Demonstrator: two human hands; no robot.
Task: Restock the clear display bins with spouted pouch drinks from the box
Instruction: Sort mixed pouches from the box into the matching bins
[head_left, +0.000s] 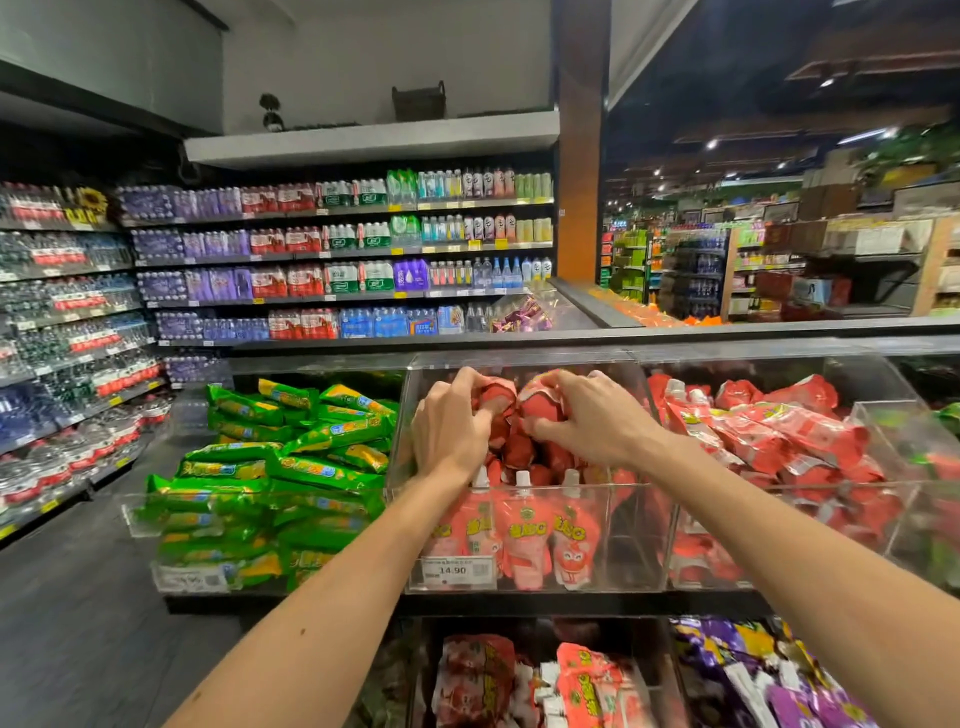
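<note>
Price tag (452, 570) on the middle clear bin (631, 540) is read as "14.90". Red spouted pouches (534, 404) heaped inside it are gripped by left hand (449, 426) and right hand (592, 421), fingers curled.

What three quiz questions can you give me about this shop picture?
1. True or false: the left hand and right hand both grip red spouted pouches inside the middle clear bin.
2. What colour are the packs in the bin to its left? A green, B blue, C purple.
3. Fill in: the price tag on the middle bin reads ____.
Key: 1 true; 2 A; 3 14.90.
</note>
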